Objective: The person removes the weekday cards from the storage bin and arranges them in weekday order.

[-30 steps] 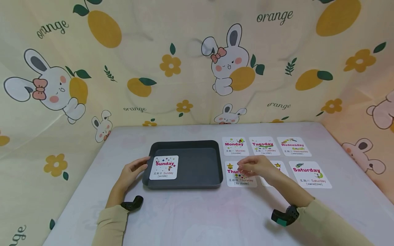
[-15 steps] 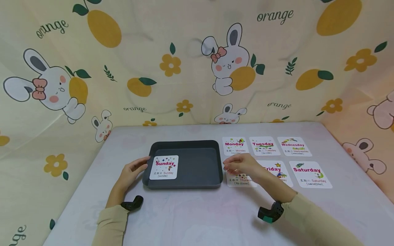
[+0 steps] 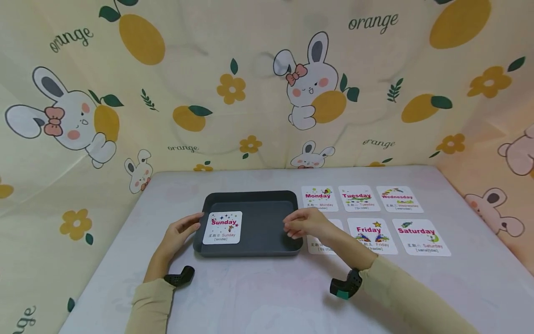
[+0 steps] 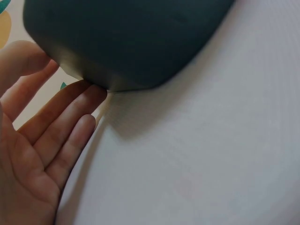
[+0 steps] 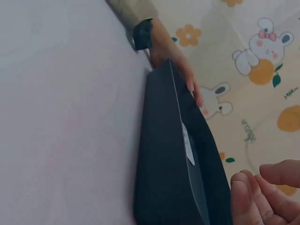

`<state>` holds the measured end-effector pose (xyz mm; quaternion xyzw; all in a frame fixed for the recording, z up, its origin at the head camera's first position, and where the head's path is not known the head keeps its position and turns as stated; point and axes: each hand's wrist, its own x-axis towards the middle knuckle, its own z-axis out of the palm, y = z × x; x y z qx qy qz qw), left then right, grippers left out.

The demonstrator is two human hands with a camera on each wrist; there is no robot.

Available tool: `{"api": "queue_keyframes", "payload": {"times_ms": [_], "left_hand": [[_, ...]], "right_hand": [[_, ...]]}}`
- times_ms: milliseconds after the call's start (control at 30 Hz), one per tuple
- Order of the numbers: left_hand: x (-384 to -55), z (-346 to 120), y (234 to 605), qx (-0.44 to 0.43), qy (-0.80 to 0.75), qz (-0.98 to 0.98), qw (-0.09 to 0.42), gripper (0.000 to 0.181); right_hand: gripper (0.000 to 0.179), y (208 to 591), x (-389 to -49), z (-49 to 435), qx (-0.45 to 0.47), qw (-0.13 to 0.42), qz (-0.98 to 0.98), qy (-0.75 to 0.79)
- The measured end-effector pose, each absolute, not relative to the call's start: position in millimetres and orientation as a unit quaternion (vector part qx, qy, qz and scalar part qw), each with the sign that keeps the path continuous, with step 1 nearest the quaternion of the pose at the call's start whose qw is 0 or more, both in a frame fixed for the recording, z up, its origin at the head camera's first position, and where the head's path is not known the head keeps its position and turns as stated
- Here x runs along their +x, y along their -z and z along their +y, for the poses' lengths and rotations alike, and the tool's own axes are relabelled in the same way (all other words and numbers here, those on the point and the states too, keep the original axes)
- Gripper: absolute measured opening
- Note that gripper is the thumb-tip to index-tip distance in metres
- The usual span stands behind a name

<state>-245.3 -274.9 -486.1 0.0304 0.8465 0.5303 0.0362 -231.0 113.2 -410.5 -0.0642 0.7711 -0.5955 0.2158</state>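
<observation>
A dark grey tray lies on the table, with a white card reading Sunday in its left part. My left hand touches the tray's left side; in the left wrist view its fingers lie nearly straight against the tray's underside edge. Over the tray's right rim is my right hand, its fingers loosely bent. The right wrist view shows a gap between thumb and fingers, with nothing held. A Thursday card lies under this hand, mostly hidden by it.
Right of the tray, cards lie in two rows: Monday, Tuesday and Wednesday at the back, Friday and Saturday nearer, beside Thursday. A patterned cloth hangs behind the table.
My right hand has moved left from over the Thursday card to the tray's right rim, uncovering the Friday card. The left hand, tray and cards have stayed put.
</observation>
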Motion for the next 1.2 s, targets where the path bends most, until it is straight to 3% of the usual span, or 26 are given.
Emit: {"api": "queue_keyframes", "payload": {"times_ms": [800, 1200], "left_hand": [[-244.5, -277.1, 486.1, 0.028, -0.521, 0.852, 0.037, 0.047], [-245.6, -276.4, 487.3, 0.029, -0.516, 0.856, 0.034, 0.049]], "right_hand": [[0.036, 417.3, -247.8, 53.9, -0.005, 0.262, 0.707, 0.657], [0.033, 423.0, -257.9, 21.6, 0.043, 0.260, 0.684, 0.680]]}}
